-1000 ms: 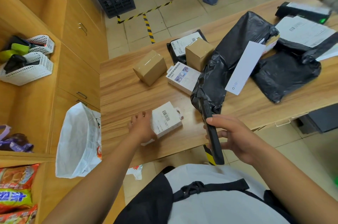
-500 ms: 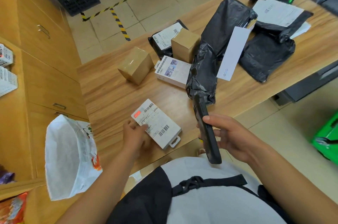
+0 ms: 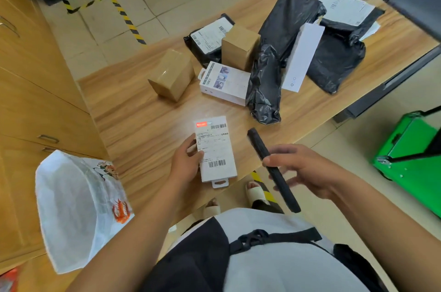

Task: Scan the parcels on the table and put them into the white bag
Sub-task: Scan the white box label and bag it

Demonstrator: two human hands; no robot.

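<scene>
One white box point(image 3: 216, 151) is now up off the tabletop point(image 3: 133, 110), label turned to face the scanner point(image 3: 272, 170); a second ago it lay flat under the left hand point(image 3: 185, 166). A pale glow sits on its top edge, so the scan is probably under way. Left fingers point(image 3: 194, 146) grip the box's left side, forearm reaching in from below. Right hand point(image 3: 300, 170), just right of the box, pinches the scanner, tip angled at the label. White bag point(image 3: 71, 208) gapes open left of the box.
</scene>
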